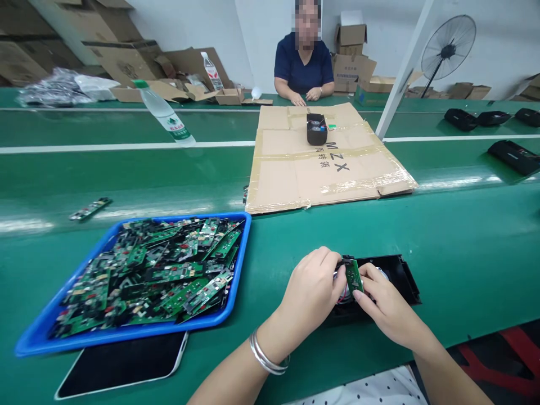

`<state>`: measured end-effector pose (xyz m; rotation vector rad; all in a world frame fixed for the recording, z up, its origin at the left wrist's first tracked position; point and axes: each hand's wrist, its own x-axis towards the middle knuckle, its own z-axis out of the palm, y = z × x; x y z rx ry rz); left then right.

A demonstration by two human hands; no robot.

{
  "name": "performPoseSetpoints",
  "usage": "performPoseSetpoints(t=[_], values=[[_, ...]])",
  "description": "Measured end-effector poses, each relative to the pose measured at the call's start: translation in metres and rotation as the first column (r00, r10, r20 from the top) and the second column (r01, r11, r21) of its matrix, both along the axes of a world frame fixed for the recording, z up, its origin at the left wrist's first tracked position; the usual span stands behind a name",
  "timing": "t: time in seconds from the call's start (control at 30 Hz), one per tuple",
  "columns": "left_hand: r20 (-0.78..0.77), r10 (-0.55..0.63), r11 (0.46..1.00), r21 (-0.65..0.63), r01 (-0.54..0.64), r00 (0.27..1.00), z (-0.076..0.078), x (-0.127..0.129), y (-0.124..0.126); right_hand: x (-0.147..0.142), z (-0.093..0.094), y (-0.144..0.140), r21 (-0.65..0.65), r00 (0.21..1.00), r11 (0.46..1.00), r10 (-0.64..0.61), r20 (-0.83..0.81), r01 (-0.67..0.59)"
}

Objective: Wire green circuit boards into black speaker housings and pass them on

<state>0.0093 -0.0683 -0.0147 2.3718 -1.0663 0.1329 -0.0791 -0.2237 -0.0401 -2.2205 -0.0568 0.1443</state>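
Green PCB (353,276) btwn hands; black housing (399,275) partly hidden.

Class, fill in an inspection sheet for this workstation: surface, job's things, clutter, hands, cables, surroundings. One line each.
Surface: green conveyor belt, white stripe along it.
Job's things: small green circuit board held over a black housing; blue tray heaped with similar boards.
Clutter: phone face up by the tray; stray board; tilted water bottle; flattened cardboard with a black unit on it.
Hands: left hand and right hand both grip the board.
Cables: red wires by the housing, mostly hidden.
Surroundings: a seated person, cartons, standing fan.
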Motion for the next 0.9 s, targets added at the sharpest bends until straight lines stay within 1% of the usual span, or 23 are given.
performPoseSetpoints(t=[0.13,0.27,0.4,0.47,0.57,0.67,0.73,0.8,0.9], values=[[-0.005,-0.012,1.0,0.022,0.012,1.0,0.001,0.0,0.001,-0.001,0.001,0.002,-0.022,1.0,1.0,-0.003,-0.002,0.003],[0.007,-0.017,0.999,0.04,0.017,1.0,-0.001,-0.001,0.001,-0.001,0.0,0.003,-0.058,0.999,0.998,0.0,0.032,0.002],[0.008,-0.002,0.999,0.05,0.002,1.0,-0.001,0.0,0.002,0.001,-0.004,0.006,-0.134,0.996,0.991,-0.006,0.093,0.018],[-0.068,0.01,1.0,0.016,-0.009,0.998,0.002,0.002,0.003,0.002,-0.007,0.008,-0.2,0.989,0.979,-0.008,0.147,0.038],[-0.257,-0.003,0.998,-0.059,-0.012,0.966,0.007,0.005,0.005,0.004,-0.01,0.01,-0.309,0.967,0.948,0.0,0.254,0.082],[-0.444,-0.036,0.991,-0.131,-0.025,0.895,0.01,0.008,0.006,0.005,-0.013,0.011,-0.377,0.949,0.92,0.014,0.316,0.112],[-0.577,-0.068,0.981,-0.186,-0.049,0.814,0.011,0.011,0.006,0.005,-0.015,0.011,-0.4,0.947,0.909,0.017,0.32,0.119],[-0.703,-0.127,0.967,-0.243,-0.069,0.699,0.011,0.012,0.006,0.006,-0.016,0.01,-0.422,0.946,0.897,0.012,0.324,0.133],[-0.835,-0.233,0.934,-0.335,-0.125,0.498,0.009,0.014,0.005,0.007,-0.018,0.01,-0.467,0.935,0.867,0.003,0.353,0.173]])
